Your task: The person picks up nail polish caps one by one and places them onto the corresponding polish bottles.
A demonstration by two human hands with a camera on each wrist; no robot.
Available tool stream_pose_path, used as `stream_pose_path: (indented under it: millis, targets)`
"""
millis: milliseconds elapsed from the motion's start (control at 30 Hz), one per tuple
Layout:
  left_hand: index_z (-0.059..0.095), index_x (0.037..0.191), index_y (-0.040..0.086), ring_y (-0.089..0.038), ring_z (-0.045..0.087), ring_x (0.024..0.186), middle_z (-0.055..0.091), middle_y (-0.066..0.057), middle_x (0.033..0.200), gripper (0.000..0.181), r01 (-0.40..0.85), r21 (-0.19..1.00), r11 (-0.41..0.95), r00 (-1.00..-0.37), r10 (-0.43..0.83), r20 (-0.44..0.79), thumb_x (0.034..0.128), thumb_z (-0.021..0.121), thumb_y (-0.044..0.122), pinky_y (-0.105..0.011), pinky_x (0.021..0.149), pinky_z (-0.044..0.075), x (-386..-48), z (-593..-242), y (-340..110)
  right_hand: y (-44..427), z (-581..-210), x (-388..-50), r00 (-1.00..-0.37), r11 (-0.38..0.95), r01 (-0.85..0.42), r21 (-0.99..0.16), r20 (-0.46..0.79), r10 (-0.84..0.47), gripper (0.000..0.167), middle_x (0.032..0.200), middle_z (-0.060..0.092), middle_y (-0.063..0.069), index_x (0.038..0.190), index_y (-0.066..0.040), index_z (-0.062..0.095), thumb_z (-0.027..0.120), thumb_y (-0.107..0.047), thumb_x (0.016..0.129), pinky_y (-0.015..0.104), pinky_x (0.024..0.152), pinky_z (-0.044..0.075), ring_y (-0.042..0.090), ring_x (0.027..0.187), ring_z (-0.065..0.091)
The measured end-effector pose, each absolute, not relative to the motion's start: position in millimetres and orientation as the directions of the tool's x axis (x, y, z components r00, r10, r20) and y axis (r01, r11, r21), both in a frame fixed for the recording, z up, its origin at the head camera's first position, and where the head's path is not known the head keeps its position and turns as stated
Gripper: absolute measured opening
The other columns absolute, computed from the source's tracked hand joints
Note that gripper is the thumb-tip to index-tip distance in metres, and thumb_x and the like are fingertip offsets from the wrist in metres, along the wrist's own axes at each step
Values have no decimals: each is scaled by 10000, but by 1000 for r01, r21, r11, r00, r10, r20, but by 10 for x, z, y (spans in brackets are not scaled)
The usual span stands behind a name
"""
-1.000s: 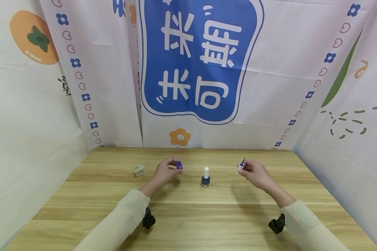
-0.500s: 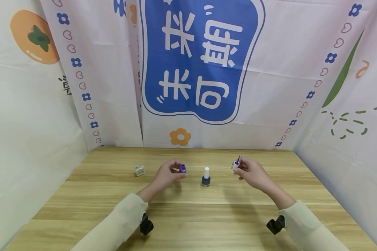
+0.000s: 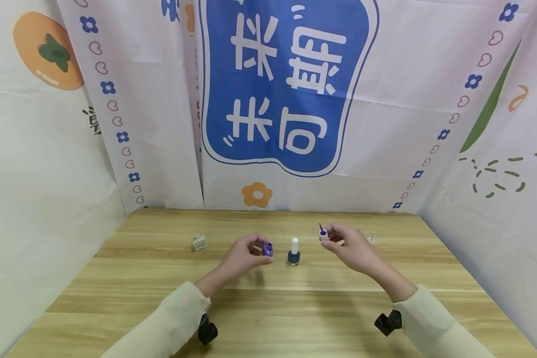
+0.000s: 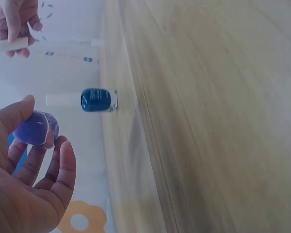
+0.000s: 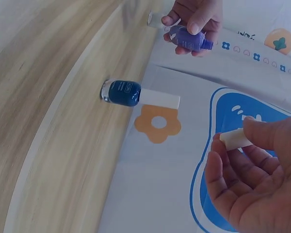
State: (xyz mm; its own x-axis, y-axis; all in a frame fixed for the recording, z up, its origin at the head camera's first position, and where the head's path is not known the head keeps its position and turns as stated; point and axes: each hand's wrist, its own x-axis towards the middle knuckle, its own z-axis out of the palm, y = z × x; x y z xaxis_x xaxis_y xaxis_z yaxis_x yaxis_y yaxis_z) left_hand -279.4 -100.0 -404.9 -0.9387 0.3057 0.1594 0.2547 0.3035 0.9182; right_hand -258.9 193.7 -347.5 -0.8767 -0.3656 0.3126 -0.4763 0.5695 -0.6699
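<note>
My left hand (image 3: 245,256) pinches a small purple nail polish bottle (image 3: 267,250) between thumb and fingers above the table. Its neck is uncapped and points up. To the right, my right hand (image 3: 351,248) pinches the white cap (image 5: 234,140) with its purple brush (image 3: 320,227) sticking upward. Between both hands a dark teal nail polish bottle (image 3: 293,257) stands upright on the table, its white cap (image 3: 295,244) on; neither hand touches it. In the left wrist view, the purple bottle (image 4: 36,128) sits between thumb and fingertips.
A small clear, block-like object (image 3: 199,242) lies on the wooden table (image 3: 268,318) to the left. Another small clear item (image 3: 372,238) is partly seen behind my right hand. Printed cloth (image 3: 385,149) hangs behind and along both sides of the table.
My left hand has moved right and slightly nearer with the purple bottle. My right hand has moved left with the cap and brush, so the two are closer together. The teal bottle stays put.
</note>
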Motion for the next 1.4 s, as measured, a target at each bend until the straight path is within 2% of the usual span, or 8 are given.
stream_pose_path:
  millis: [333,567,667,833,1100,1400]
  targets:
    - [647,1075,62,-237,614,816,637,-77,978,327,273,923,272,-921,350,169,789,804,82,-331,685,545,-2664,-3997,-937,1810,-3458,-2538,-850,560,-519,-645,320,-419,86,871,622,-17,1007,-69,652,668,-81,923,287,634,534,157,795,588]
    - [652,1071,48,-217,608,800,646,-75,966,324,286,921,264,-914,365,179,788,807,80,-301,659,538,-2627,-4001,-918,1741,-3443,-2506,-813,563,-575,-594,331,-480,82,815,610,-76,981,-148,665,702,-156,908,262,572,492,127,736,562]
    - [650,1063,17,-235,605,796,649,-107,955,304,291,916,277,-912,368,178,794,790,36,-297,651,537,-2547,-3913,-891,1714,-3444,-2501,-796,560,-596,-576,332,-506,84,803,604,-93,976,-163,673,708,-189,904,258,575,482,112,724,547]
    - [650,1048,-6,-249,607,792,653,-128,941,292,301,908,290,-909,374,182,789,785,10,-298,653,535,-2449,-3807,-863,1668,-3449,-2485,-772,550,-627,-551,346,-533,93,817,607,-106,986,-131,689,711,-165,902,263,597,495,96,717,544]
    - [668,1035,63,-207,610,786,656,-48,921,304,313,908,277,-903,383,194,776,824,93,-300,649,536,-2574,-3994,-885,1620,-3464,-2483,-749,560,-658,-504,362,-554,92,847,605,-126,1000,-185,689,704,-183,909,258,606,489,85,717,531]
    - [674,1027,67,-214,614,778,651,-57,920,280,337,901,273,-894,394,215,785,816,81,-306,640,544,-2582,-4013,-873,1600,-3469,-2483,-740,577,-670,-466,363,-566,71,848,585,-121,973,-191,686,709,-191,906,256,632,486,85,737,517]
